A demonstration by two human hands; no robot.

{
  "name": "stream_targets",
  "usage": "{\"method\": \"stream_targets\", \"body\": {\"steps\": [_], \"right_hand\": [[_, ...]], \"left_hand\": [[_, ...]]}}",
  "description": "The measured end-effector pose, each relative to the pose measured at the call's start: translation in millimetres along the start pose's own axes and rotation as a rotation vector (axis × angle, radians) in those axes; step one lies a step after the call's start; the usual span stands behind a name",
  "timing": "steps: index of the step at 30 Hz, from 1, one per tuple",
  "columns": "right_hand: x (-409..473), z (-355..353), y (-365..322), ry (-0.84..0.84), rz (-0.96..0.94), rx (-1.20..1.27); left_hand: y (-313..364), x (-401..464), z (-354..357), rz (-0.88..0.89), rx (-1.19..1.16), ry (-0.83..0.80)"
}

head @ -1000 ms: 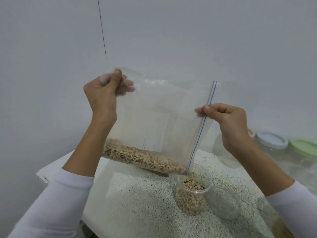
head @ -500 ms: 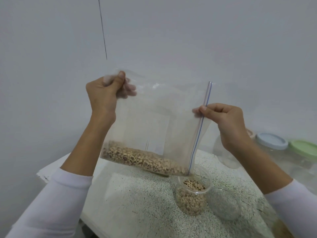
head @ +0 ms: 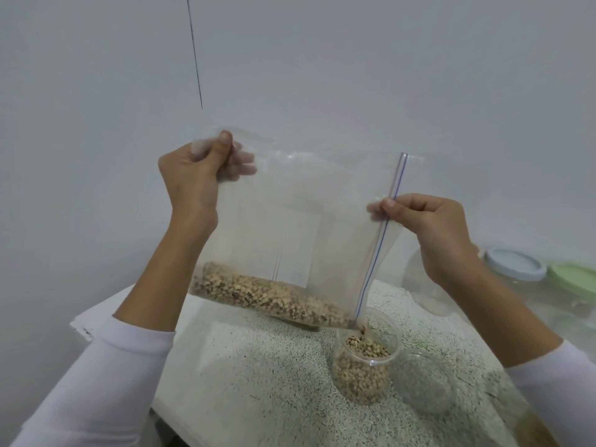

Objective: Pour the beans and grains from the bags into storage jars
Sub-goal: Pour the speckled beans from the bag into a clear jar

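Observation:
I hold a clear zip bag (head: pixel 306 227) turned on its side in the air above the table. My left hand (head: pixel 196 175) grips its upper left corner. At the zip edge with its red and blue stripes, my right hand (head: pixel 425 227) pinches the bag. Pale beans (head: pixel 267 295) lie along the bag's low edge and spill from its bottom right corner. Under that corner stands an open clear jar (head: pixel 364 372), filled most of the way with beans.
A speckled tabletop (head: pixel 258 382) carries a clear lid or dish (head: pixel 425 385) right of the jar. At the far right stand an empty clear jar (head: pixel 419 285) and jars with a blue lid (head: pixel 514 264) and a green lid (head: pixel 574 279). A white wall is behind.
The bag has tipped slightly further, its right corner dropping to the jar mouth, and beans now fall in. Both hands keep their grips.

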State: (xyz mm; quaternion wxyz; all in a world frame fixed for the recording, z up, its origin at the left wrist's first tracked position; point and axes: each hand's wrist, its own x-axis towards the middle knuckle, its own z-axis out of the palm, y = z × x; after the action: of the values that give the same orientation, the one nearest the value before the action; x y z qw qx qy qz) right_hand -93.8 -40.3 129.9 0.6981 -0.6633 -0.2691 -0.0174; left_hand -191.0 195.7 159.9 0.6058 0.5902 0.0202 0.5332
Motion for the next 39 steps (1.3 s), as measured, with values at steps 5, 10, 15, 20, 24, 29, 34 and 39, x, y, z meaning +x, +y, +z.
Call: {"method": "stream_targets", "body": {"steps": [5, 10, 15, 20, 24, 29, 34, 39], "right_hand": [[-1.2, 1.3, 0.2, -0.013, 0.018, -0.014], [-1.9, 2.8, 0.2, -0.056, 0.030, -0.035], [-2.7, 1.1, -0.5, -0.044, 0.017, -0.034], [-1.3, 0.2, -1.0, -0.018, 0.000, -0.013], [-2.4, 2.3, 2.3, -0.062, 0.028, -0.031], [-0.9, 0.6, 1.2, -0.039, 0.025, -0.019], [-0.7, 0.0, -1.1, -0.018, 0.004, -0.016], [-1.2, 0.5, -2.7, -0.021, 0.007, -0.012]], "left_hand": [[-0.2, -0.8, 0.7, 0.007, 0.012, -0.025], [-1.4, 0.4, 0.4, -0.003, 0.012, -0.073], [-1.4, -0.1, 1.6, -0.015, 0.031, -0.094], [-0.6, 0.4, 0.1, -0.011, 0.006, -0.058], [1.3, 0.4, 0.7, -0.005, 0.020, -0.107], [1.1, 1.5, -0.9, 0.004, 0.035, -0.118], [1.0, 3.0, -2.2, 0.012, 0.023, -0.076], [2.3, 4.3, -4.1, 0.015, 0.017, -0.063]]}}
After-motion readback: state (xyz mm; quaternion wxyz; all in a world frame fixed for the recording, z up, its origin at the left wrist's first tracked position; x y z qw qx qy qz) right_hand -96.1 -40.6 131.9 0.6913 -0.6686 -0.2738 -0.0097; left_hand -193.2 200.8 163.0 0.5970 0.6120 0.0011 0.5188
